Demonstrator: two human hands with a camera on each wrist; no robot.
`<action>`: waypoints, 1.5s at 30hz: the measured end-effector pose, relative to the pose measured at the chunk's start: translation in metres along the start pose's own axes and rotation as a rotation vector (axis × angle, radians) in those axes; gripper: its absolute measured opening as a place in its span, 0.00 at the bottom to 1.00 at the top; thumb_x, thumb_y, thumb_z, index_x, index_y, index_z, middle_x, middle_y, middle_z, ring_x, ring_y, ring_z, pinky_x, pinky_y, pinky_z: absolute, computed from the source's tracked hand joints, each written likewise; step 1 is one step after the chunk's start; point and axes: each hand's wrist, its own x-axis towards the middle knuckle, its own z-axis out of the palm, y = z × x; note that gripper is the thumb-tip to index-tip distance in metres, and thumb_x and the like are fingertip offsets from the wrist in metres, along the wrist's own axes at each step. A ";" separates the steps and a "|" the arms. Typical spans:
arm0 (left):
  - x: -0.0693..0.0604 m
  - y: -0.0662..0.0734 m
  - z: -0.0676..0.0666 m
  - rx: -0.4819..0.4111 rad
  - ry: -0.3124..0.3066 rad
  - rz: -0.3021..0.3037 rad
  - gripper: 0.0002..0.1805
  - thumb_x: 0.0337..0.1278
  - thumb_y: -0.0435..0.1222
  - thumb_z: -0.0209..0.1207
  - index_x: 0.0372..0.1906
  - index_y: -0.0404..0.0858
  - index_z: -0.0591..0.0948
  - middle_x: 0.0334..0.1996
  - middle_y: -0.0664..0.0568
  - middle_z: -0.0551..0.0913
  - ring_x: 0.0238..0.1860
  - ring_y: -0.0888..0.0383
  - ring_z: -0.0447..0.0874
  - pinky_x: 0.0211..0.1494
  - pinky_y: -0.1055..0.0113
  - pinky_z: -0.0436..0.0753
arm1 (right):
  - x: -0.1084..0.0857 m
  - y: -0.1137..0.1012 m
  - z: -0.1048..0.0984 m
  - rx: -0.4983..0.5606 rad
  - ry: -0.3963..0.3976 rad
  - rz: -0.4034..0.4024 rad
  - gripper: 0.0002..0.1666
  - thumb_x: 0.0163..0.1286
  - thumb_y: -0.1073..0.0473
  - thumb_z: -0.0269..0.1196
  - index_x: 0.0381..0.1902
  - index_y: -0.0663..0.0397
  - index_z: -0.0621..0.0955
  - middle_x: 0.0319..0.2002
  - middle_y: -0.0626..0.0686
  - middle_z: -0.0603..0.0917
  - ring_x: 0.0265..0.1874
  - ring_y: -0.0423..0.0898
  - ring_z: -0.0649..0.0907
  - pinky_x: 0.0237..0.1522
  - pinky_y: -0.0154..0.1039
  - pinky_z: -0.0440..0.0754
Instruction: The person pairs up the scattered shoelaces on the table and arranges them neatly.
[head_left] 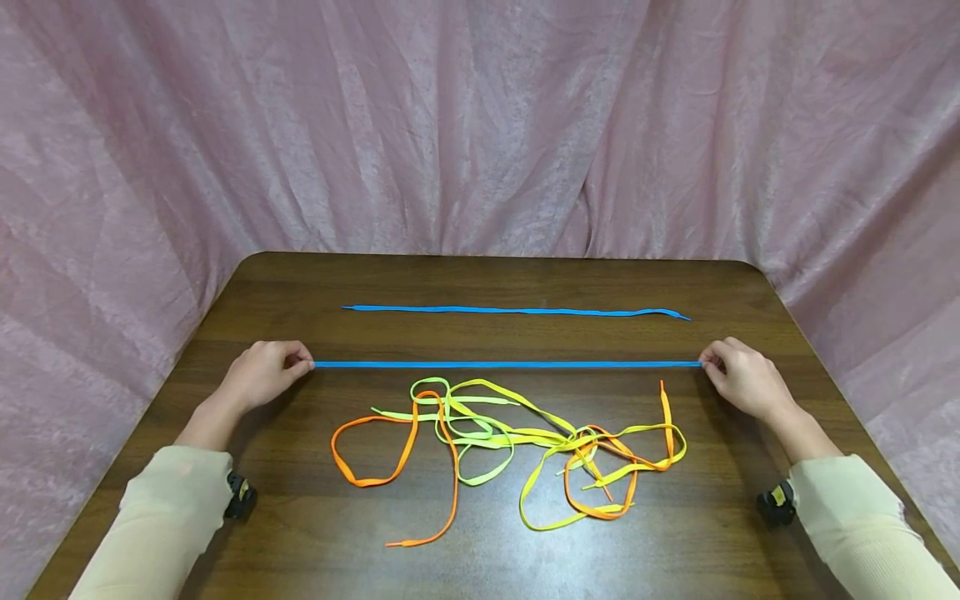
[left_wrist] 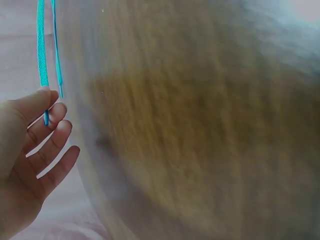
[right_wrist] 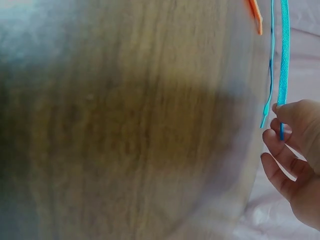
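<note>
A blue shoelace [head_left: 506, 364] is stretched straight across the table between the two hands. My left hand [head_left: 268, 371] pinches its left end between thumb and forefinger, and the tip [left_wrist: 46, 118] pokes out below in the left wrist view. At the other end my right hand [head_left: 742, 377] pinches the lace the same way, its tip [right_wrist: 281, 132] showing in the right wrist view. Behind it, a second blue shoelace [head_left: 487, 310] lies nearly straight on the tabletop, its right end slightly bent.
Nearer the front of the wooden table [head_left: 315, 533] lie loosely tangled shoelaces: orange [head_left: 456, 475], light green [head_left: 491, 477] and yellow [head_left: 531, 492] ones. Pink curtains [head_left: 480, 125] hang behind the table's far edge.
</note>
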 end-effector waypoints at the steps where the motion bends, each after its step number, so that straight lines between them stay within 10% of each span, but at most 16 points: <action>1: 0.002 0.001 0.000 0.004 0.000 -0.004 0.03 0.56 0.38 0.59 0.30 0.45 0.82 0.23 0.58 0.81 0.25 0.60 0.76 0.29 0.60 0.72 | 0.001 0.001 0.000 -0.002 -0.002 0.002 0.04 0.51 0.68 0.64 0.25 0.57 0.78 0.23 0.49 0.75 0.21 0.43 0.73 0.19 0.40 0.69; 22: 0.049 0.008 0.001 -0.008 0.039 -0.175 0.08 0.56 0.42 0.57 0.32 0.44 0.83 0.27 0.52 0.82 0.31 0.51 0.78 0.29 0.56 0.72 | 0.031 0.020 0.002 -0.001 -0.131 0.111 0.03 0.54 0.68 0.58 0.25 0.56 0.74 0.23 0.50 0.74 0.22 0.46 0.73 0.23 0.42 0.68; 45: 0.073 0.011 0.013 -0.027 0.063 -0.309 0.10 0.56 0.41 0.52 0.32 0.42 0.82 0.29 0.49 0.81 0.31 0.46 0.78 0.27 0.56 0.72 | 0.061 0.019 0.013 -0.023 -0.242 0.283 0.04 0.57 0.64 0.52 0.29 0.57 0.75 0.27 0.55 0.75 0.27 0.55 0.76 0.27 0.53 0.71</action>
